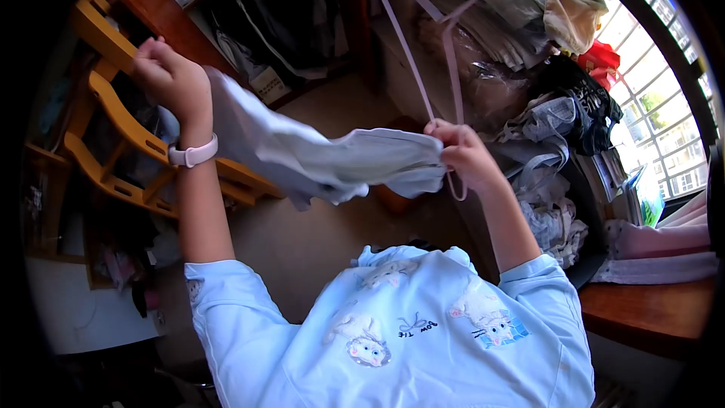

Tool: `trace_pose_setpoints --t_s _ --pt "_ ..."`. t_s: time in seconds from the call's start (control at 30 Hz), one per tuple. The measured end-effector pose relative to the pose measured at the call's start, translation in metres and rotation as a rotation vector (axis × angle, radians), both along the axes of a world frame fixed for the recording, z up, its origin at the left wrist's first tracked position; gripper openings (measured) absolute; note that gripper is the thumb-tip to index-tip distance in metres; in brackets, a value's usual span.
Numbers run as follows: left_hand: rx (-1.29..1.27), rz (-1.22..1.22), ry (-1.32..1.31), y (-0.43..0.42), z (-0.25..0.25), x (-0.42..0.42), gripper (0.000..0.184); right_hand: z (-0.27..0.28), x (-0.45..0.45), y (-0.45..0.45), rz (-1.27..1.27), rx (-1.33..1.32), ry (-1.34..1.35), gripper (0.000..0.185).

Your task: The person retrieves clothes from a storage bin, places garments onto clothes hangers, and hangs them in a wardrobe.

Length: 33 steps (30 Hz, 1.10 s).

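Note:
A light grey garment (302, 151) hangs stretched between my two hands, sagging in folds. Its upper left end passes behind my left hand (172, 79), which is raised and curled closed; the exact grip of the fingers is partly hidden. Around that wrist is a pink band. My right hand (464, 155) pinches the garment's other end. A pink clothes hanger (408, 45) stands up from the same hand, its hook toward the top, and a lower part shows below the fingers.
To the left is a yellow wooden chair (124, 174). An open wardrobe (283, 15) with dark clothes stands ahead. Piled clothes (491, 38) and bags line the right side, beneath a barred window (664, 98). A wooden desktop (657, 313) lies at lower right.

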State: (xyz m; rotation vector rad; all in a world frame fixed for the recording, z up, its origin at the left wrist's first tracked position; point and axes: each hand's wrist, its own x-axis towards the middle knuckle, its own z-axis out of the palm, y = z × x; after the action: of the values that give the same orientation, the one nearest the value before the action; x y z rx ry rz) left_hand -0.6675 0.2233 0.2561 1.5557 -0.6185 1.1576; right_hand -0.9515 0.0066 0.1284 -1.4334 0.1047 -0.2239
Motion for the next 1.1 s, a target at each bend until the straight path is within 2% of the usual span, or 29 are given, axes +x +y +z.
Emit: trace_pose_setpoints --t_s 0.07,0.1,0.13,0.17,0.2,0.23,0.27,0.33,0.37,0.4,0.43,0.47,0.53,0.57,0.6,0.63,0.67,0.7,0.73,0.77,0.8,0.87,0.9,0.93,0.97,1.0,1.1 --pt "0.258 -0.304 0.180 0.003 -0.038 0.004 0.028 0.016 -0.003 0.005 0.123 0.224 -0.100 0.002" --pt "0.534 -0.532 0.207 0.000 -0.062 -0.006 0.028 0.023 -0.002 0.014 0.082 0.103 -0.129 0.002" --pt "0.792 -0.791 0.308 -0.009 -0.076 -0.038 0.034 0.026 0.001 0.022 0.125 0.065 -0.140 0.002" --pt "1.054 -1.023 0.445 -0.017 -0.091 -0.070 0.041 0.028 0.003 0.029 0.153 0.155 -0.102 0.002" --pt "1.250 -1.380 0.654 -0.029 -0.130 -0.080 0.054 0.029 0.001 0.034 0.178 0.249 -0.058 0.003" --pt "1.098 -1.771 1.148 -0.037 -0.196 -0.098 0.041 0.032 -0.003 0.036 0.184 0.387 0.055 0.009" --pt "1.059 -1.833 1.294 -0.034 -0.200 -0.129 0.034 0.034 -0.008 0.036 0.174 0.387 0.065 0.009" --pt "1.071 -1.828 1.280 -0.041 -0.232 -0.162 0.028 0.039 -0.019 0.034 0.030 0.252 0.188 0.015" --pt "0.928 -1.752 1.360 -0.046 -0.265 -0.176 0.026 0.042 -0.024 0.034 -0.067 0.186 0.135 0.018" --pt "0.785 -1.670 1.437 -0.050 -0.293 -0.190 0.025 0.032 -0.030 0.020 0.040 0.201 0.023 0.019" --pt "0.761 -1.513 1.316 -0.054 -0.299 -0.203 0.014 0.033 -0.037 0.017 -0.035 0.187 0.003 0.019" --pt "0.765 -1.528 1.314 -0.059 -0.314 -0.203 0.014 0.034 -0.045 0.014 -0.109 0.168 -0.018 0.019" --pt "0.965 -0.877 0.720 -0.066 -0.342 -0.200 0.006 0.035 -0.063 0.009 -0.255 0.131 -0.057 0.020" --pt "0.820 -0.811 0.846 -0.070 -0.348 -0.188 0.004 0.037 -0.073 0.002 -0.251 0.006 -0.052 0.019" --pt "0.565 -0.792 1.036 -0.076 -0.347 -0.175 0.011 0.037 -0.086 -0.006 -0.245 -0.117 -0.047 0.019" --pt "0.115 -1.017 1.486 -0.082 -0.364 -0.142 0.019 0.034 -0.100 -0.015 -0.272 -0.246 0.038 0.019" --pt "0.069 -0.923 1.717 -0.082 -0.285 -0.143 0.028 0.026 -0.112 -0.021 -0.294 -0.375 0.123 0.019" --pt "-0.154 -1.063 1.858 -0.086 -0.261 -0.131 0.026 0.019 -0.122 -0.023 -0.310 -0.509 0.156 0.018" --pt "-0.350 -1.101 1.971 -0.090 -0.258 -0.114 0.027 0.006 -0.132 -0.023 -0.308 -0.487 0.175 0.012" --pt "-0.458 -1.234 1.924 -0.096 -0.239 -0.107 0.030 -0.008 -0.141 -0.023 -0.270 -0.576 0.191 0.008" --pt "-0.476 -1.196 1.816 -0.099 -0.223 -0.103 0.022 -0.021 -0.147 -0.020 -0.231 -0.664 0.205 0.008" --pt "-0.231 -1.110 1.400 -0.104 -0.190 -0.103 0.010 -0.039 -0.156 -0.002 -0.234 -0.700 0.241 0.015" --pt "-0.232 -1.107 1.394 -0.104 -0.174 -0.102 0.010 -0.047 -0.158 0.007 -0.218 -0.700 0.243 0.018" --pt "0.007 -0.999 1.164 -0.103 -0.160 -0.101 0.008 -0.056 -0.160 0.016 -0.201 -0.701 0.245 0.020" --pt "0.230 -0.878 0.931 -0.102 -0.147 -0.101 0.009 -0.066 -0.168 0.027 -0.159 -0.497 0.445 0.033" --pt "0.230 -0.873 0.930 -0.100 -0.135 -0.099 0.009 -0.070 -0.170 0.035 -0.082 -0.426 0.403 0.056" --pt "0.332 -0.622 0.664 -0.095 -0.109 -0.089 0.011 -0.075 -0.173 0.054 -0.029 -0.182 0.220 0.084"
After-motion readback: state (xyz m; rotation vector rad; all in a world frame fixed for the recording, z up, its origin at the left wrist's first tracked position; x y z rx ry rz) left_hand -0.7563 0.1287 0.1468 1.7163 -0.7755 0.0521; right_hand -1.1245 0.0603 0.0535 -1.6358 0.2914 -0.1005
